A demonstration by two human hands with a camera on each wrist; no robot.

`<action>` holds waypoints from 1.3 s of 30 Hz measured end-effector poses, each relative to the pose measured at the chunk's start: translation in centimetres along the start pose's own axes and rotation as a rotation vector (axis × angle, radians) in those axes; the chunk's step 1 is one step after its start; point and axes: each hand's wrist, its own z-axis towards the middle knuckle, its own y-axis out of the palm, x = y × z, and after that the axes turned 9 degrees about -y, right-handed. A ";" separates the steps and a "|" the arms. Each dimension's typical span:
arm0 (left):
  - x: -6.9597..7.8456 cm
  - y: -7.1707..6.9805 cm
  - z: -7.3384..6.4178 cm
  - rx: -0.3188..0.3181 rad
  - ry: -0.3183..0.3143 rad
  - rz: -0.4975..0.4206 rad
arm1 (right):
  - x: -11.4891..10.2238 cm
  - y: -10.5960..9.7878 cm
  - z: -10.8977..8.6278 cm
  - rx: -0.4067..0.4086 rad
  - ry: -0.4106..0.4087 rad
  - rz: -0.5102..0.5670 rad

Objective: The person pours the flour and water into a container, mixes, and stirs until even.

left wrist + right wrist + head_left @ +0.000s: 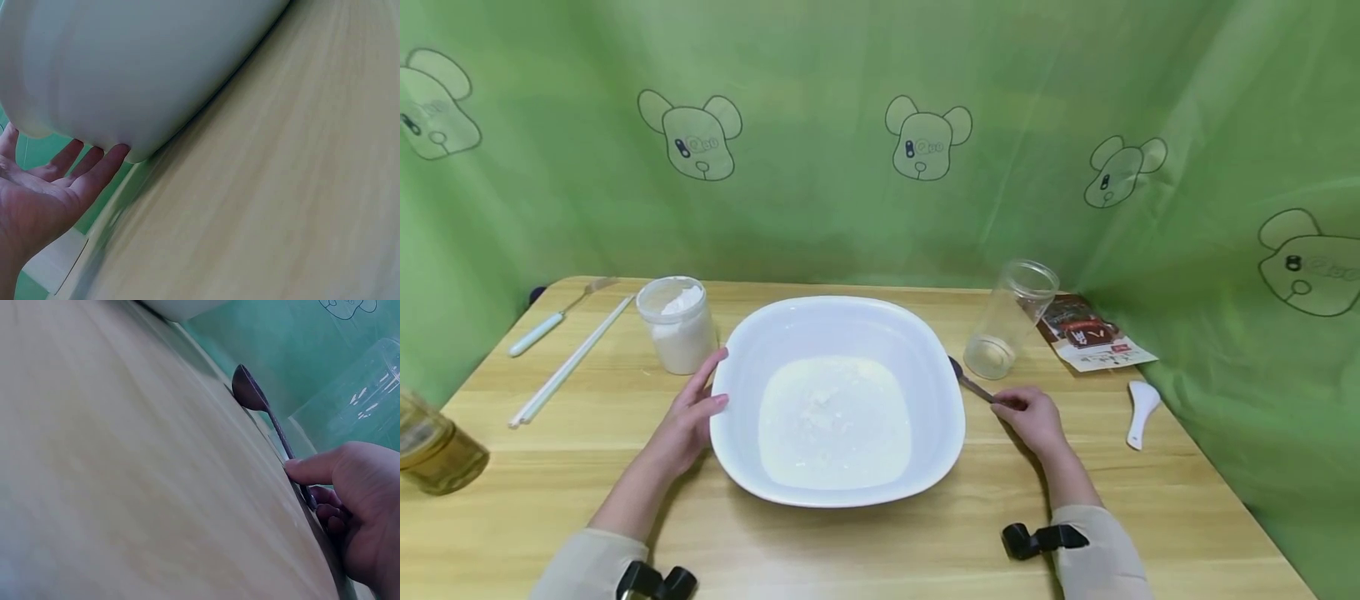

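A white basin [842, 329] with pale powder and whitish liquid in its bottom stands before me. My left hand [688, 421] holds its left side, thumb at the rim; in the left wrist view the other fingertips [119, 153] bear on the outer wall. My right hand [1033, 421] pinches the handle of a dark spoon [976, 388] just right of the basin. In the right wrist view the bowl of the spoon [249, 389] points away from my hand, close over the wooden tabletop [125, 456].
Behind my left hand stands an open jar of white powder [683, 337]. White chopsticks [572, 362] and a blue-handled fork [553, 321] lie farther left, near an amber jar [437, 450]. At right are a clear plastic cup [1003, 325], a brown packet [1090, 329] and a white spoon [1141, 412].
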 end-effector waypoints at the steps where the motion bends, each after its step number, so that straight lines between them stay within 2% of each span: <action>1: 0.0 0.0 0.0 0.001 0.002 0.000 | 0.0 0.0 0.0 0.004 -0.003 -0.006; 6: -0.1 0.1 -0.1 -0.006 0.016 -0.001 | 0.0 0.1 0.0 0.024 -0.015 -0.015; 13: -0.1 0.0 0.0 -0.012 0.021 -0.003 | -0.1 0.1 0.0 0.045 -0.021 0.037; 18: -0.2 0.0 0.0 -0.007 0.018 0.000 | 0.0 0.2 0.1 0.080 0.027 0.168; 26: 0.0 0.1 0.0 -0.008 0.007 0.003 | -0.5 -0.2 0.1 0.144 0.127 0.438; 31: 0.0 0.1 0.0 -0.005 0.003 -0.004 | -1.7 -0.9 0.2 0.165 0.162 0.519; 36: -0.1 0.0 0.0 -0.008 0.008 -0.009 | -3.0 -2.1 0.4 0.213 0.146 0.629; 39: -0.1 0.0 0.0 -0.012 0.009 -0.006 | -2.9 -2.4 0.7 0.247 0.152 0.638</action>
